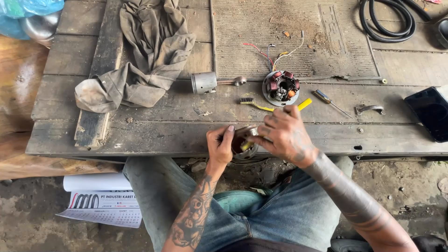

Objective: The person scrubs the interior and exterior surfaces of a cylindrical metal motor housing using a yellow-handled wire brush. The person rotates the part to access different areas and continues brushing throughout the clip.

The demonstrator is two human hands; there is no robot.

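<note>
While seated at the edge of wooden bench (140, 135), both hands busy over lap edge. Left hand (220, 147) curled tight round a round metal part (243, 142), thumb up on its rim, fingers wrapped under, closed on it. Right hand (282, 135) bent over same part from the right, fingers pinched together on a yellow-handled tool (304, 104), handle end sticking out past the knuckles toward the bench; working tip hidden by fingers, can't tell where it touches. Metal part sits between the two palms, just off the near bench edge, partly covered.

Counted on bench: one piston with rod (210, 82), lying on its side, well apart from hands. One stator plate with copper coils (281, 87), red, white and yellow wires trailing up from it, near right hand but not touching. One small wire brush (254, 102) just beside stator. One screwdriver (330, 101) right of it. One curved metal bracket (369, 109). One grey rag (144, 51), crumpled, upper left. One black hose coil (387, 21), top right. One dark phone (431, 113), far right edge. One calendar sheet (100, 203) on ground under bench, left of knee.
</note>
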